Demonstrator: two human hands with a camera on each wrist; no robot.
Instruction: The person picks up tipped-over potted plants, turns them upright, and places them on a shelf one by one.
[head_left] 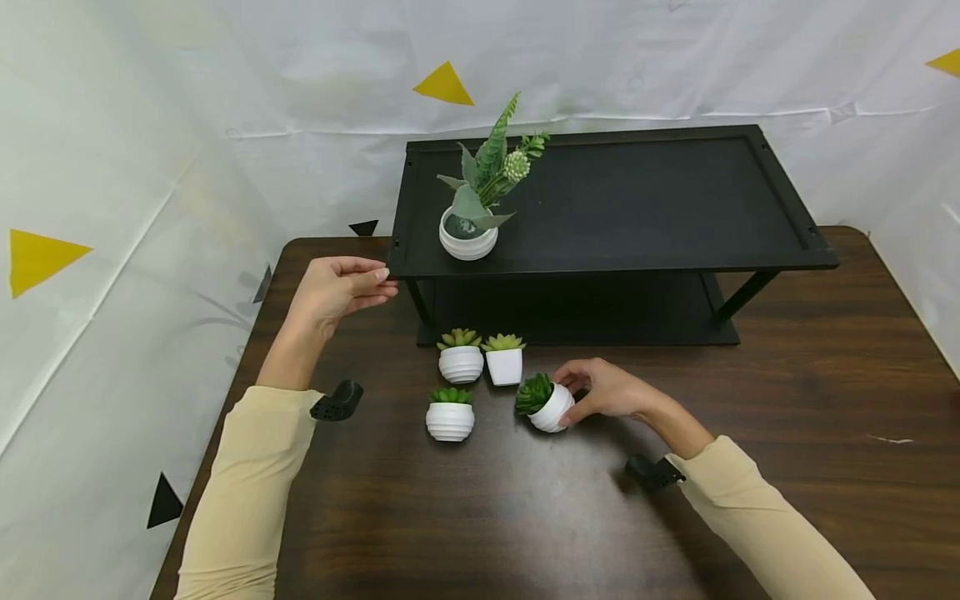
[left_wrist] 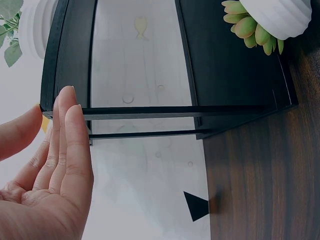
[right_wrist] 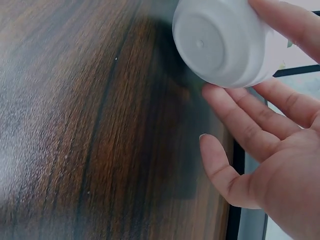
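My left hand [head_left: 337, 290] pinches the front left corner of a two-tier black shelf [head_left: 637, 200], thumb on top and straight fingers below in the left wrist view. In my right hand [head_left: 609, 390] is a potted succulent [head_left: 553, 408], tilted with its dark green leaves to the left. Its white pot's underside [right_wrist: 202, 44] faces the right wrist camera, between thumb and fingers. Left of it stand a white square-potted succulent [head_left: 504, 365], a round-potted succulent [head_left: 461, 364] and, nearer the front, another round-potted succulent [head_left: 450, 421], all upright.
A taller potted plant [head_left: 468, 242] with long leaves stands on the shelf's upper tier, at the left. The lower tier [head_left: 570, 308] sits on the dark wooden table [head_left: 420, 517]. White sheeting [head_left: 322, 75] with yellow and black triangles hangs behind and at both sides.
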